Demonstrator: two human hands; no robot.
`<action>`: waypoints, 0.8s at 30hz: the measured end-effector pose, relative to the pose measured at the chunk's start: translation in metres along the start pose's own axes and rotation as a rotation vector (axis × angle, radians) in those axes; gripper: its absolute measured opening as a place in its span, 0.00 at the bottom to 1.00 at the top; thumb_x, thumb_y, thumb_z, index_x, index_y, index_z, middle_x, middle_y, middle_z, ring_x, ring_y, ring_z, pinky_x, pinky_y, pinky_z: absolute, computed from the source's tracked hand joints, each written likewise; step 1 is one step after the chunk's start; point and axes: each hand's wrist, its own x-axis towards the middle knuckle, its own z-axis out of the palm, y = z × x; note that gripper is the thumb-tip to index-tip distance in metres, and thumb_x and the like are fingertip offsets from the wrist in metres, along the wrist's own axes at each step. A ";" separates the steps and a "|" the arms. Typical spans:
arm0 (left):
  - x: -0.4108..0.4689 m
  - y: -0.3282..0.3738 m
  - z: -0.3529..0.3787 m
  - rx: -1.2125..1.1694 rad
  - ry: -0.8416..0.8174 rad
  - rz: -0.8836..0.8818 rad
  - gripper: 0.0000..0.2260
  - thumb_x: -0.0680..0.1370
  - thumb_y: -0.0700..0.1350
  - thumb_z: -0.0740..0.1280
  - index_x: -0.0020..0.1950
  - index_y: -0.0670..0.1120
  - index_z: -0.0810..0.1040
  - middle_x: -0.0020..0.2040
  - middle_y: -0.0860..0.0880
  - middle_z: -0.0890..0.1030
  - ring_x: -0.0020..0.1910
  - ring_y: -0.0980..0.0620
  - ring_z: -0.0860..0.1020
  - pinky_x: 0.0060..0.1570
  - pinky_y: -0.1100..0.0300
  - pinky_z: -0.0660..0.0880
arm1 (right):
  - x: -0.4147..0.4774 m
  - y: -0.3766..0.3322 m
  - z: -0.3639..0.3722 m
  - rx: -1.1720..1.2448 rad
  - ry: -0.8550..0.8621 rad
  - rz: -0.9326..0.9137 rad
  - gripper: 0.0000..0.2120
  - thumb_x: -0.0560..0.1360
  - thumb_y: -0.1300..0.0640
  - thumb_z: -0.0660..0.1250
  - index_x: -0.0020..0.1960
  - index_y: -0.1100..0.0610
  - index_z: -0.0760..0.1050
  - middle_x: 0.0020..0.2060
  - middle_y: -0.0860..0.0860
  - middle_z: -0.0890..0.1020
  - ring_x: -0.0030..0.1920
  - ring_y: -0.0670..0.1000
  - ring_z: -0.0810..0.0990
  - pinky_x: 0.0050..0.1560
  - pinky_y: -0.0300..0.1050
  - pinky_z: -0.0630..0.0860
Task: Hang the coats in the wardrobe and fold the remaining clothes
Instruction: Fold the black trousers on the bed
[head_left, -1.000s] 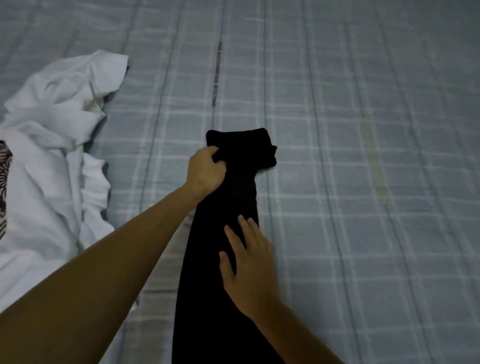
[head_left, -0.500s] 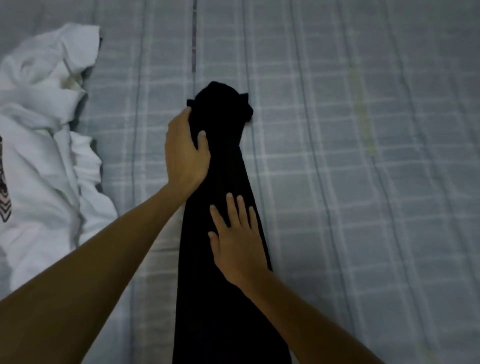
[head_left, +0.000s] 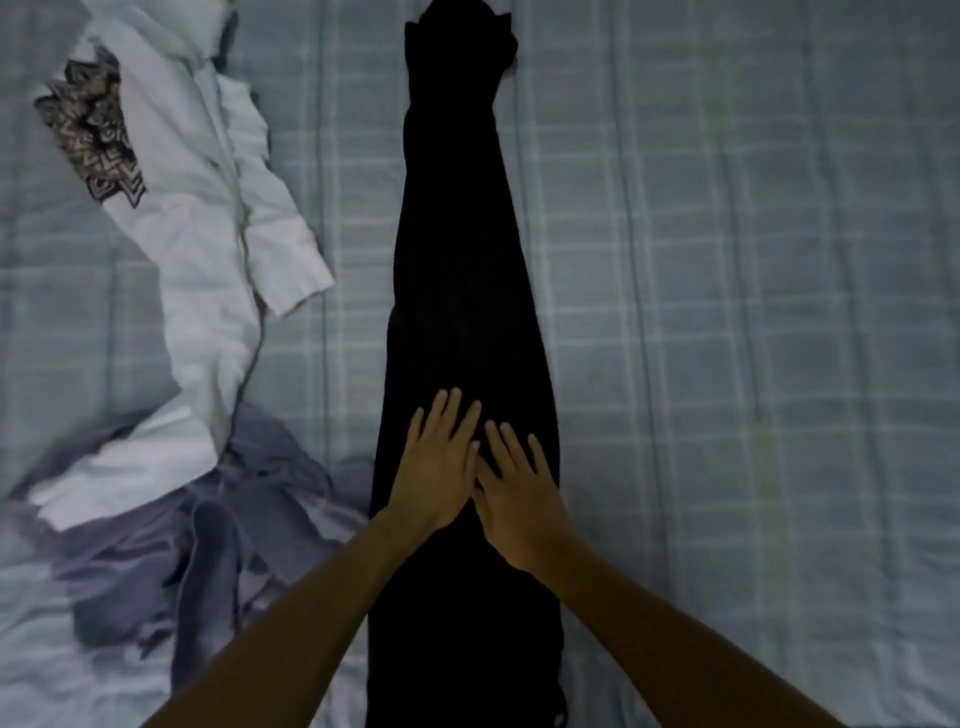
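Observation:
A long black garment (head_left: 457, 260) lies stretched lengthwise down the middle of the bed, its narrow end far from me. Both my hands rest flat on it, side by side, near its middle. My left hand (head_left: 436, 473) has its fingers spread on the cloth and grips nothing. My right hand (head_left: 519, 493) lies palm down just beside it, thumbs nearly touching.
A white garment with a dark patterned print (head_left: 197, 218) lies crumpled on the left of the bed. A grey-purple garment (head_left: 208, 551) is bunched below it, touching the black one's left edge. The grey checked bedsheet (head_left: 727, 312) stretches bare to the right.
My left hand has let go of the far end of the black garment and slid back beside my right hand. My view has tilted down.

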 end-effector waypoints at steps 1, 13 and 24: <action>-0.018 0.005 0.005 0.010 -0.014 -0.009 0.22 0.80 0.49 0.51 0.69 0.43 0.71 0.70 0.40 0.69 0.70 0.41 0.67 0.67 0.44 0.60 | -0.017 -0.004 0.004 -0.003 -0.004 0.003 0.24 0.78 0.46 0.52 0.67 0.56 0.72 0.69 0.57 0.71 0.70 0.58 0.67 0.71 0.56 0.52; -0.269 0.035 0.084 0.053 -0.126 0.054 0.31 0.79 0.63 0.53 0.76 0.46 0.58 0.76 0.41 0.57 0.75 0.42 0.55 0.71 0.43 0.53 | -0.172 -0.033 0.054 -0.087 -0.048 -0.260 0.36 0.75 0.37 0.57 0.74 0.58 0.60 0.75 0.60 0.59 0.75 0.59 0.54 0.73 0.59 0.48; -0.261 0.027 0.104 0.202 -0.080 0.130 0.41 0.62 0.60 0.76 0.70 0.42 0.69 0.68 0.36 0.70 0.65 0.33 0.70 0.58 0.38 0.70 | -0.209 -0.063 0.107 -0.214 0.008 -0.052 0.43 0.65 0.40 0.73 0.74 0.54 0.61 0.73 0.56 0.63 0.74 0.59 0.58 0.70 0.68 0.53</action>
